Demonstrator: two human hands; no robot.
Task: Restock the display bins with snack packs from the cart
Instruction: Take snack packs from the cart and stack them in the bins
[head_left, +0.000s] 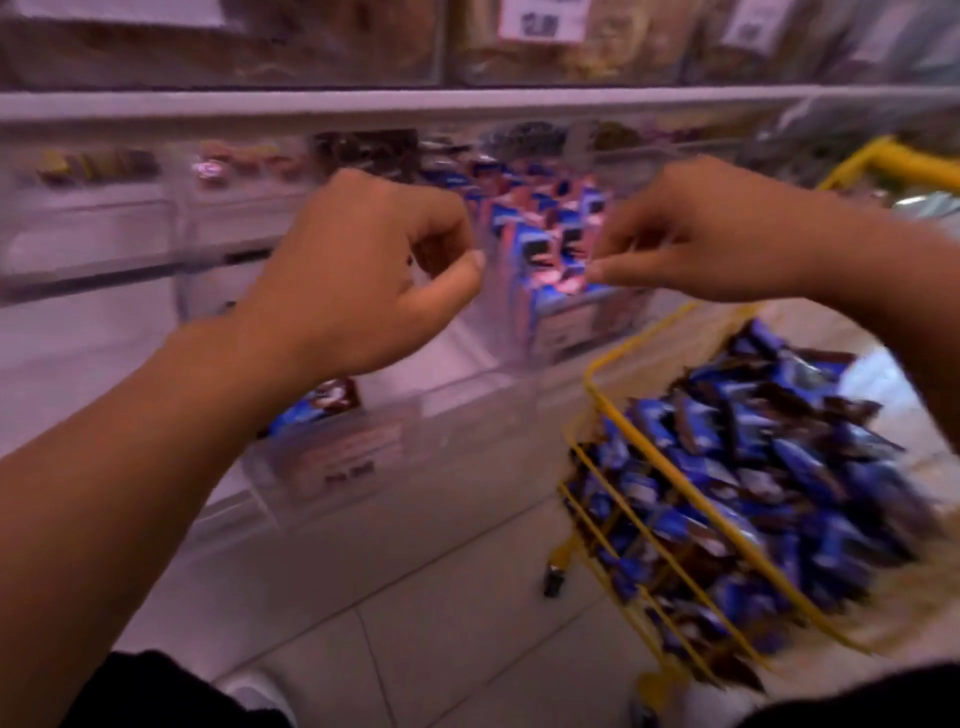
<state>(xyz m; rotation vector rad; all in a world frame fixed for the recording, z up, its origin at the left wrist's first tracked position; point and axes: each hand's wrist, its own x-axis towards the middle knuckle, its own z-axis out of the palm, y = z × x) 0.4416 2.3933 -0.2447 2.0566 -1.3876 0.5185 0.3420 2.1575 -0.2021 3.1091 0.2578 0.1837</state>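
The picture is motion-blurred. My left hand (363, 280) and my right hand (691, 234) are raised side by side in front of a clear display bin (571, 325). Blue and pink snack packs (540, 223) stand upright in that bin. On both hands the fingers are curled, with thumb tip near forefinger, and I see nothing held in either. Below my right forearm, the yellow wire cart basket (618, 364) is heaped with blue and brown snack packs (753, 467).
A lower clear bin (343, 457) holds one blue-brown pack (317, 408). More clear bins with other snacks run along the shelf (234, 104) to the left, with price tags (540, 21) above. The cart's yellow handle (909, 161) is at far right. Tiled floor lies below.
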